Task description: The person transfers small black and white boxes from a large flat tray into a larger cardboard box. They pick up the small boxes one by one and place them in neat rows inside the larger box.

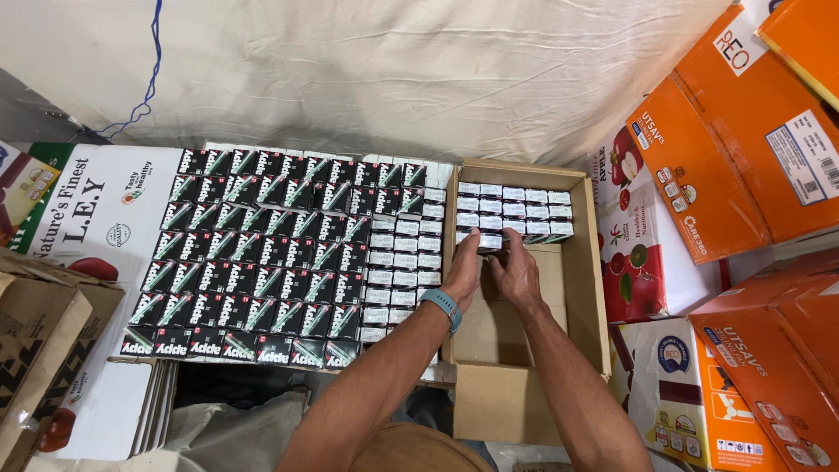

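Note:
An open brown cardboard carton (587, 288) lies on the floor, its far end filled with rows of small white-topped boxes (516, 208). Both hands reach into it. My left hand (464, 265), with a light blue band on the wrist, and my right hand (516, 273) together press on a couple of small boxes (483, 239) at the left end of the nearest row. To the left of the carton a large block of small black-and-white boxes (262, 253) is laid out in tight rows.
Orange cartons (743, 157) are stacked at the right, above white cartons with fruit pictures (634, 253). A white carton (83, 210) and brown cardboard (39, 332) sit at the left. A pale cloth sheet (393, 70) covers the back.

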